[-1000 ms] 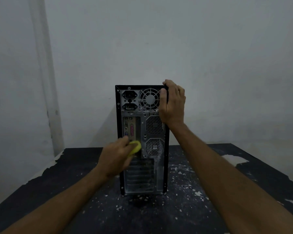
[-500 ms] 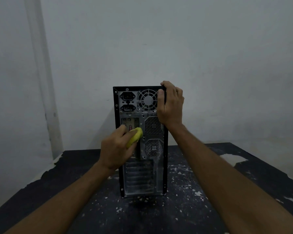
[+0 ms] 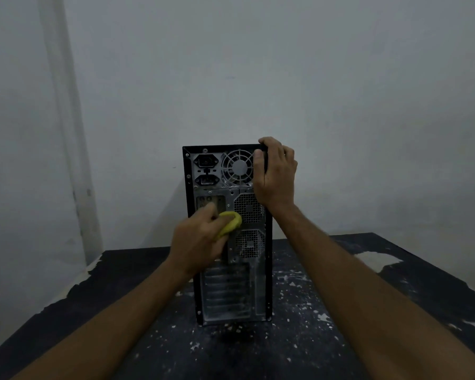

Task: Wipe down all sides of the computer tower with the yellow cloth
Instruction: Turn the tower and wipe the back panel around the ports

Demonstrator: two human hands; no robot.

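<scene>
- Since the earlier frames, the left hand point(image 3: 200, 239) has been carried upward along the rear panel, from the level of the lower vent to the port cluster just under the power sockets.
- Held in that hand, the yellow cloth point(image 3: 230, 222) is bunched into a small wad, with the fingers curled round it and only its right end showing past the knuckles.
- The cloth is pressed against the rear panel of the computer tower point(image 3: 225, 292), beside the upper of the two perforated vents point(image 3: 249, 205).
- The right hand point(image 3: 275, 171) has been kept at the tower's top right corner, with the thumb laid on the rear face beside the round fan grille point(image 3: 237, 168) and the fingers wrapped over the top edge and right side.
- The tower is stood upright on the surface point(image 3: 313, 338), its back turned to the camera and its expansion slots at the bottom of the panel.
- A dark top with white flecks and chipped pale patches is seen on the surface, most thickly around the tower's base.
- A plain pale wall point(image 3: 340, 91) is seen behind, with a vertical strip point(image 3: 66, 133) at the left.
</scene>
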